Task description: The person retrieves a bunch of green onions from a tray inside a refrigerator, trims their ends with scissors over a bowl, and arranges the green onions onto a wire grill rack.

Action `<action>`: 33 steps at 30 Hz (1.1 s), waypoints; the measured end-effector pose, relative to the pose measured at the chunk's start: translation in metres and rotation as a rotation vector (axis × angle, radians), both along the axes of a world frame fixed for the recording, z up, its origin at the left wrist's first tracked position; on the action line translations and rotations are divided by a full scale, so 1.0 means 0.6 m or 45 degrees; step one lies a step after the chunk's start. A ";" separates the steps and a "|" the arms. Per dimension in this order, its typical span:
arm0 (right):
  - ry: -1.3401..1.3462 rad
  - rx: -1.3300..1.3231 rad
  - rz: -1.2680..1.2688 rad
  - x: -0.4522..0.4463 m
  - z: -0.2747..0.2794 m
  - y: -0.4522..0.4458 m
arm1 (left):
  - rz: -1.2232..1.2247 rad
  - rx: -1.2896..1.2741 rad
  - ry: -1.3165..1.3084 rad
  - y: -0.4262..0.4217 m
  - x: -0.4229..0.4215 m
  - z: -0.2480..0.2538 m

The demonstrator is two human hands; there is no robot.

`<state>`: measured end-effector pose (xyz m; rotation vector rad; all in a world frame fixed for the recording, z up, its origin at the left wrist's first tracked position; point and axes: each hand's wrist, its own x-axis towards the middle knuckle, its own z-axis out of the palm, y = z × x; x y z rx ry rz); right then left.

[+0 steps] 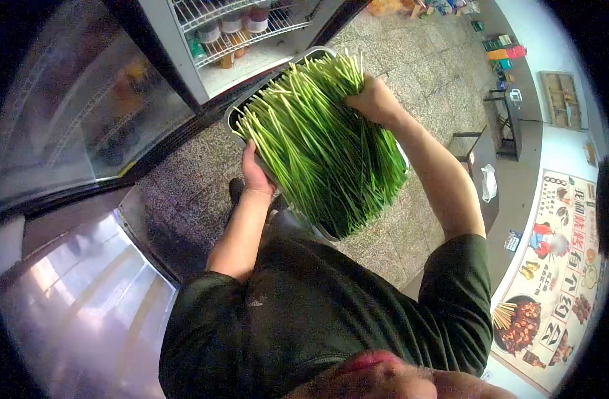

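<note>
Shirt (pixel 318 312), dark: near tray (pixel 229 122). Greens (pixel 324 146): heaped in tray. Left hand (pixel 256 174): clamped on tray's left rim. Right hand (pixel 377 104): curled at tray's right edge, grip hidden. Best held level, lest greens be spilled.

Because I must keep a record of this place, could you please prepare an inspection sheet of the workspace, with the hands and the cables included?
Surface: speckled tiled floor below.
Job's things: tray heaped with long green stalks, pale ends toward the fridge.
Clutter: white bag on a dark tabletop.
Hands: left hand grips one side of the tray; right hand is at the opposite side, its grip partly hidden.
Cables: nothing seen.
Surroundings: the fridge stands open, with jars inside; illustrated poster on the wall.
</note>
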<state>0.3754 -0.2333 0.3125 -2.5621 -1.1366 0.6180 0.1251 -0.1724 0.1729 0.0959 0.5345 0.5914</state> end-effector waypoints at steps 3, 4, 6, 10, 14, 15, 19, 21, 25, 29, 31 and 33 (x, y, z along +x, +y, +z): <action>-0.009 0.011 -0.029 0.002 0.012 0.003 | 0.023 -0.020 0.009 0.000 0.002 0.003; -0.021 0.029 -0.090 -0.012 0.038 0.010 | 0.020 -0.022 -0.007 0.000 0.002 0.002; 0.100 0.064 -0.091 -0.007 0.021 0.009 | 0.009 -0.027 -0.039 0.002 0.002 0.001; 0.266 0.252 0.034 -0.040 -0.011 0.011 | 0.027 0.050 0.062 0.004 0.000 0.006; 0.157 0.183 0.050 -0.070 -0.005 0.024 | -0.011 0.043 0.060 0.007 -0.005 -0.004; 0.125 0.128 0.026 -0.061 -0.018 0.024 | -0.015 0.041 0.059 0.007 -0.005 -0.005; 0.218 0.108 0.032 -0.038 -0.037 0.022 | -0.033 0.010 0.087 0.007 -0.005 -0.007; 0.249 0.207 0.108 -0.045 -0.039 0.023 | -0.033 0.020 0.066 0.008 -0.006 -0.014; 0.287 0.159 0.032 -0.042 -0.048 0.028 | -0.024 0.018 0.051 0.009 -0.006 -0.021; 0.417 0.158 -0.024 -0.026 -0.043 0.025 | -0.079 0.015 0.046 0.010 -0.010 -0.017; 0.500 0.174 -0.046 -0.020 -0.041 0.024 | -0.058 0.018 0.018 0.010 -0.009 -0.019; 0.560 0.190 -0.047 -0.010 -0.041 0.021 | -0.066 -0.011 0.044 0.011 -0.009 -0.016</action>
